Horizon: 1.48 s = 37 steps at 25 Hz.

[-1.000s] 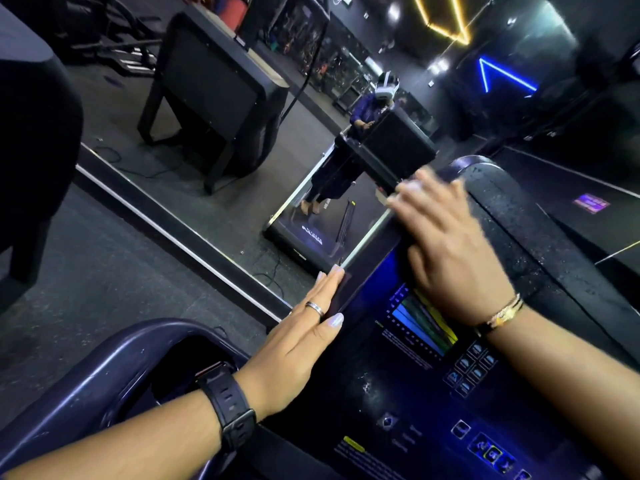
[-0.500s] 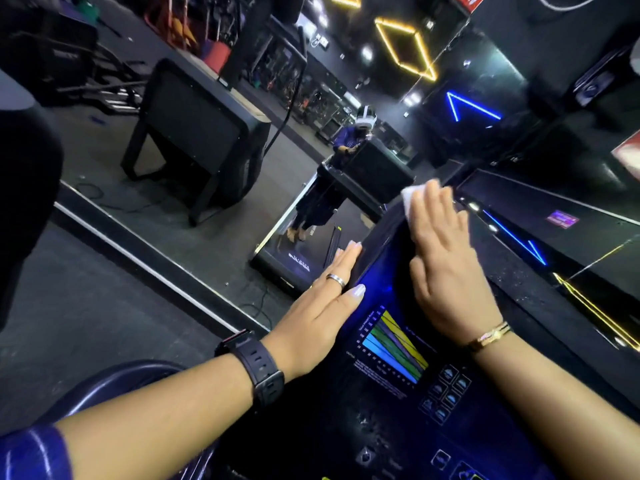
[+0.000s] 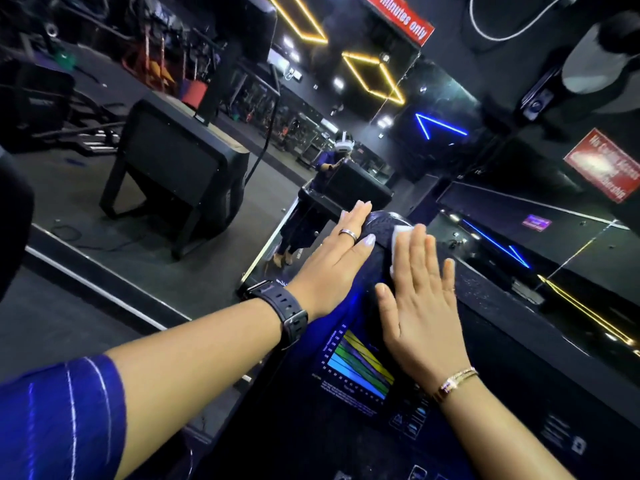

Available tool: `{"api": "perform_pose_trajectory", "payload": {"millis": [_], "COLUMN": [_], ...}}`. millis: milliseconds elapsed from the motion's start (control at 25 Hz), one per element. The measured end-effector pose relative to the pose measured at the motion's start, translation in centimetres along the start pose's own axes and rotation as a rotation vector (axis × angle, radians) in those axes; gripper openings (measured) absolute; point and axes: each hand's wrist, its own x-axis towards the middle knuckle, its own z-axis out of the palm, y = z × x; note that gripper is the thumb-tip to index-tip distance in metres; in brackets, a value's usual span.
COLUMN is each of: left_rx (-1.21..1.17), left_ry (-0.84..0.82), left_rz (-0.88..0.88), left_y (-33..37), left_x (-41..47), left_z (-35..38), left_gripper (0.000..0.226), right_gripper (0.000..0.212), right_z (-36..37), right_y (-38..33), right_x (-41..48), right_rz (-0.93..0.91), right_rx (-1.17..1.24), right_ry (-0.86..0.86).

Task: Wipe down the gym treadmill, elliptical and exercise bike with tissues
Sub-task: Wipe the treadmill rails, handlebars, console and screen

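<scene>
Gym console [image 3: 491, 327]: right hand [image 3: 422, 306], fingers straight, is pressing tissue [image 3: 401, 235] beneath its fingertips; left hand [image 3: 332, 268], flat and empty, is resting just to its left.

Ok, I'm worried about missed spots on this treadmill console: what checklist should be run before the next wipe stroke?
1. Tissue under the right hand: ok, its white edge shows past the flat fingers.
2. Left hand bracing: ok, it lies flat against the left edge of the console.
3. Right hand clear of the buttons: ok, they lie nearer the person, beside the wrist.
4. Console right of the right hand wiped: not ok, it looks speckled there.
5. Tissue clean enough: cannot tell, it is mostly covered.
</scene>
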Motion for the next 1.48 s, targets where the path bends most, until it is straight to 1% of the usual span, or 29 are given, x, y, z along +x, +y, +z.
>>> {"api": "perform_pose_trajectory", "payload": {"millis": [80,160,200,240,320,360,400,440,520,600,680,760,840,880,920,960,1080,1120,1160,1240,1320,1400,1440,1480], "left_rx": [-0.018,0.09,0.222,0.402,0.771,0.906,1.005,1.085,1.229,1.338,1.413,1.464,1.485,1.483,1.481,1.484,1.5,1.504,1.506,1.504,1.499,1.496,1.495,1.496], "left_ry": [0.025,0.023,0.012,-0.003,-0.039,-0.061,-0.078,-0.089,-0.083,-0.041,0.026,0.065,0.059,0.048,0.036,0.023,-0.023,-0.037,-0.047,-0.051,-0.053,-0.054,-0.061,-0.075], "left_rz": [0.032,0.065,0.093,0.132,0.233,0.273,0.293,0.303,0.329,0.378,0.445,0.487,0.528,0.551,0.576,0.598,0.642,0.655,0.67,0.694,0.702,0.704,0.71,0.718], "left_y": [0.1,0.0,0.0,0.1,0.5,0.8,1.2,1.6,2.0,2.0,1.7,1.4,1.4,1.6,1.7,1.8,1.9,1.9,1.9,1.9,1.8,1.7,1.8,1.9], "left_x": [0.6,0.9,1.0,1.1,1.4,1.6,1.8,2.0,2.4,2.8,3.1,3.3,3.6,3.8,3.9,4.0,4.2,4.3,4.3,4.4,4.4,4.4,4.5,4.7], "left_z": [0.0,0.0,-0.1,-0.3,-0.6,-0.8,-1.0,-1.0,-0.8,-0.3,0.2,0.4,0.7,1.1,1.6,2.3,4.5,5.2,5.8,6.6,7.3,8.0,8.5,9.0], "left_gripper": [0.051,0.051,0.055,0.061,0.069,0.072,0.075,0.077,0.076,0.071,0.067,0.066,0.065,0.064,0.064,0.063,0.062,0.062,0.062,0.063,0.063,0.063,0.063,0.062], "right_gripper": [0.064,0.064,0.065,0.067,0.072,0.076,0.08,0.082,0.081,0.076,0.076,0.079,0.082,0.083,0.083,0.083,0.079,0.076,0.074,0.071,0.075,0.078,0.079,0.081], "right_z": [-0.5,-0.9,-0.9,-0.7,-0.2,-0.1,0.0,-0.1,-0.6,-1.2,-1.4,-0.9,-0.4,-0.2,-0.1,-0.1,-0.3,-0.4,-0.5,-0.3,-0.1,0.1,0.2,0.2], "right_y": [0.3,1.0,1.5,1.9,2.2,1.6,0.7,-0.3,-1.7,-1.0,1.6,4.4,6.0,6.1,5.7,5.1,3.8,4.3,5.3,8.4,11.6,13.3,13.3,12.9], "right_x": [1.9,2.9,2.7,2.0,-0.2,-1.1,-1.4,-1.4,-0.5,0.5,0.3,-1.3,-3.3,-4.0,-4.3,-4.3,-3.5,-3.3,-3.4,-4.6,-6.6,-8.1,-8.4,-8.3], "right_rz": [-0.109,-0.119,-0.066,0.021,0.263,0.384,0.461,0.469,0.328,0.212,0.249,0.389,0.56,0.613,0.628,0.596,0.35,0.303,0.3,0.398,0.581,0.781,0.84,0.842], "right_rx": [-0.039,-0.067,-0.062,-0.059,-0.066,-0.053,-0.016,0.039,0.113,0.121,0.118,0.105,0.109,0.115,0.12,0.124,0.121,0.112,0.106,0.107,0.092,0.025,-0.002,0.005], "right_ry": [0.021,0.049,0.043,0.043,0.094,0.11,0.099,0.077,0.037,0.027,0.034,0.038,0.053,0.061,0.069,0.075,0.055,0.061,0.074,0.082,0.058,0.053,0.069,0.09]}}
